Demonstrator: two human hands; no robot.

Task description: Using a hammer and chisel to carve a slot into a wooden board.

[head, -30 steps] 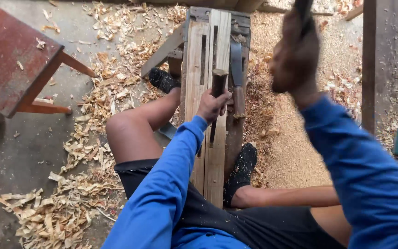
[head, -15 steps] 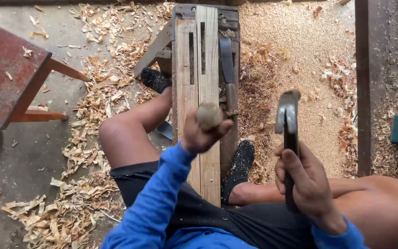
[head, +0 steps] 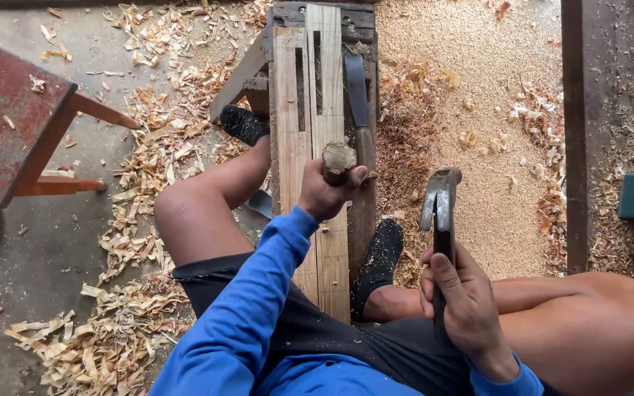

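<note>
1. Wood everywhere: a pale plank workpiece with 2 long slots (head: 310, 125) lies lengthwise on a dark wooden bench (head: 365, 220), and the person sits astride it.
2. Left hand (head: 324, 194) is clenched round a round wooden-handled chisel (head: 339, 161). The battered butt end faces up, and the tool stands upright on the plank just below the slots. Blade tip is hidden by the fist.
3. Right hand (head: 464, 301) grips the dark handle of a steel claw hammer (head: 440, 202), fingers wrapped tight. The head is held off to the right of the chisel, apart from it, over the sawdust.
4. A 2nd dark-handled tool (head: 357, 103) lies along the bench's right edge, beside the plank.
5. Black shoes: 1 (head: 242, 123) left of the bench, 1 (head: 379, 257) right of it.
6. Curled wood shavings (head: 148, 183) cover the concrete floor on the left; fine sawdust (head: 478, 110) is on the right.
7. A red-brown wooden stool (head: 16, 125) is at far left, well apart from the bench.
</note>
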